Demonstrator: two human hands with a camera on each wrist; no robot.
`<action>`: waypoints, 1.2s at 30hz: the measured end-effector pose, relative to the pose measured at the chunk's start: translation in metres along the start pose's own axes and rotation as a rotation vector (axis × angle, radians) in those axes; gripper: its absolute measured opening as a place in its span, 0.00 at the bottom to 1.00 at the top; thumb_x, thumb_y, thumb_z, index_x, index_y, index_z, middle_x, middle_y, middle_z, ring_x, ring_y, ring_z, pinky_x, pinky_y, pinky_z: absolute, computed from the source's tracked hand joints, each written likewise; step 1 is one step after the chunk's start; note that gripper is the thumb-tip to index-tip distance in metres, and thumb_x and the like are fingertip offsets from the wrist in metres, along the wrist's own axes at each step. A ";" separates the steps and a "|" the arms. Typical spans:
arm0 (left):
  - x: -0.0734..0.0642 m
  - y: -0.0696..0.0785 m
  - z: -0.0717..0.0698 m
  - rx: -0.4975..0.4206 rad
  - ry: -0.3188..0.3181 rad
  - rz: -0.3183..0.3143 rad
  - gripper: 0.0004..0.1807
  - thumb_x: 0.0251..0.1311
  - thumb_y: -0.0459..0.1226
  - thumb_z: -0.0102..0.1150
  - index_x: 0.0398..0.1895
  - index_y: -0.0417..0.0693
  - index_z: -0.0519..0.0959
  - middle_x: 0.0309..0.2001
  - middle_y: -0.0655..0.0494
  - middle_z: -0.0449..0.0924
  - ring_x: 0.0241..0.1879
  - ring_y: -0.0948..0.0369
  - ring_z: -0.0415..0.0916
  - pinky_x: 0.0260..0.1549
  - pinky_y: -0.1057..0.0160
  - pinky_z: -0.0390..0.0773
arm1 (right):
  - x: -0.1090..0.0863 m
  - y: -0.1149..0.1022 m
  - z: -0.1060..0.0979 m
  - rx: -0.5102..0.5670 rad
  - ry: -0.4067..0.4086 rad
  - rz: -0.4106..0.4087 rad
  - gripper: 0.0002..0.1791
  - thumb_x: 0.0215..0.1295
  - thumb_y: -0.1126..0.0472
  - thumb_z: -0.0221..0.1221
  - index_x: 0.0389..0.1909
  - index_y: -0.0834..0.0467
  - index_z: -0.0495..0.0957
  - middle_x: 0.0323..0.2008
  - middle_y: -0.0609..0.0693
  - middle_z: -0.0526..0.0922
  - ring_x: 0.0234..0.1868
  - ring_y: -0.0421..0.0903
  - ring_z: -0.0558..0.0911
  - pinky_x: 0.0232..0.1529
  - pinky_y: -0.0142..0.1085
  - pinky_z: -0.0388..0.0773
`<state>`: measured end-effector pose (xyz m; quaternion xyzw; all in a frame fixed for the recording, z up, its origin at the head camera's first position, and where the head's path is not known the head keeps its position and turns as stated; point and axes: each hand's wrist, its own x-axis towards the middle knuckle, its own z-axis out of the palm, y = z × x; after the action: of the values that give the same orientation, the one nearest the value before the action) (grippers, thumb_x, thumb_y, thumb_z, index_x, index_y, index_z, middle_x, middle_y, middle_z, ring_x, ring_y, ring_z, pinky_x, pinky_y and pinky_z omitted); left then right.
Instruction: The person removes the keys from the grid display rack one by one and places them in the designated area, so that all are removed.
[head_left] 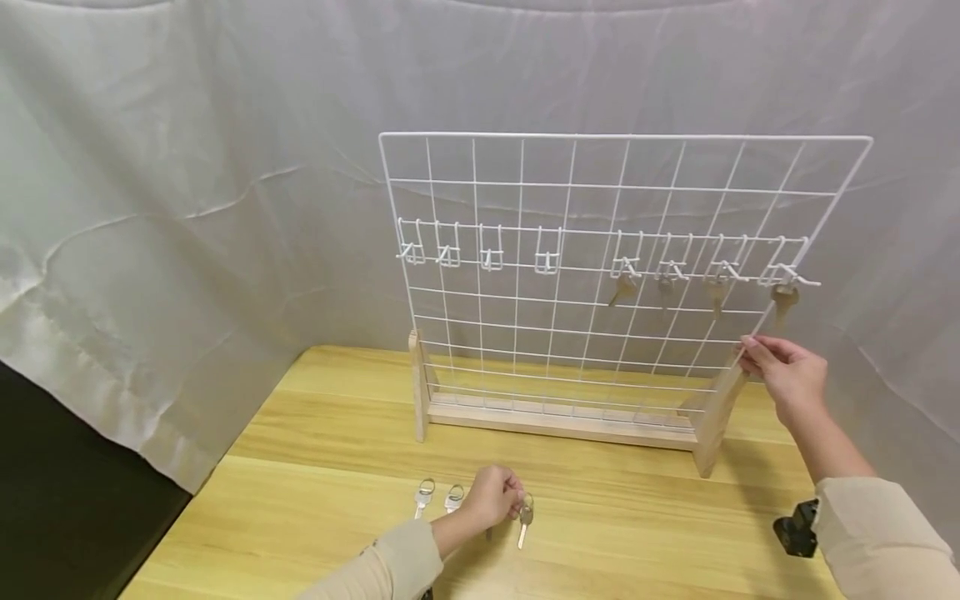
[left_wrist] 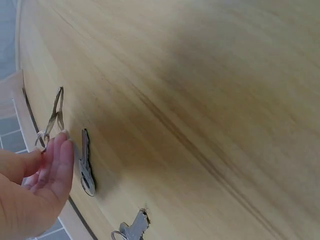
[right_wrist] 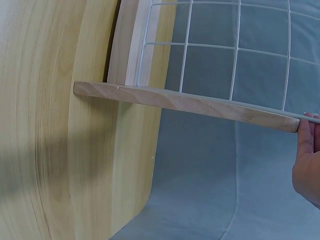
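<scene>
My left hand (head_left: 491, 497) pinches the ring of a silver key (head_left: 525, 529) low over the wooden table; whether the key's tip touches the wood I cannot tell. In the left wrist view, this key (left_wrist: 53, 117) points away from the fingertips. Beside that hand lie a key (head_left: 423, 496) and a second key (head_left: 454, 497) with rings, plus another key (head_left: 489, 533) mostly hidden by the hand. My right hand (head_left: 787, 375) holds the right edge of a white wire grid rack (head_left: 630, 136), thumb in front, just above its wooden leg (right_wrist: 185, 102).
White hooks (head_left: 547, 260) line the grid's middle row. Several keys (head_left: 784, 296) hang from the hooks on the right; the left hooks carry none. A grey curtain (head_left: 225, 208) surrounds the table (head_left: 300, 500). A black device (head_left: 797, 529) sits by the right sleeve.
</scene>
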<state>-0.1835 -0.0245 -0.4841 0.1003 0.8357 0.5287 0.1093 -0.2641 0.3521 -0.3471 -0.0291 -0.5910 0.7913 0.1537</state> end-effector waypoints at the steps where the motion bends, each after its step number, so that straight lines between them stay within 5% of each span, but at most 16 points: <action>1: -0.001 0.000 0.000 0.010 0.001 -0.006 0.05 0.55 0.21 0.53 0.23 0.30 0.75 0.20 0.44 0.78 0.19 0.57 0.78 0.20 0.67 0.82 | 0.000 0.000 0.000 -0.001 0.000 0.000 0.10 0.57 0.69 0.60 0.21 0.53 0.83 0.20 0.43 0.85 0.23 0.35 0.84 0.28 0.23 0.80; 36: 0.009 -0.006 0.001 0.313 0.036 0.025 0.04 0.50 0.23 0.60 0.22 0.36 0.78 0.21 0.50 0.78 0.18 0.66 0.70 0.15 0.76 0.73 | -0.001 0.002 -0.001 0.019 -0.016 -0.004 0.08 0.56 0.68 0.61 0.23 0.54 0.84 0.21 0.44 0.86 0.24 0.35 0.85 0.29 0.23 0.81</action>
<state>-0.1920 -0.0231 -0.4905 0.1170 0.9085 0.3949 0.0709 -0.2628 0.3523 -0.3490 -0.0202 -0.5846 0.7969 0.1510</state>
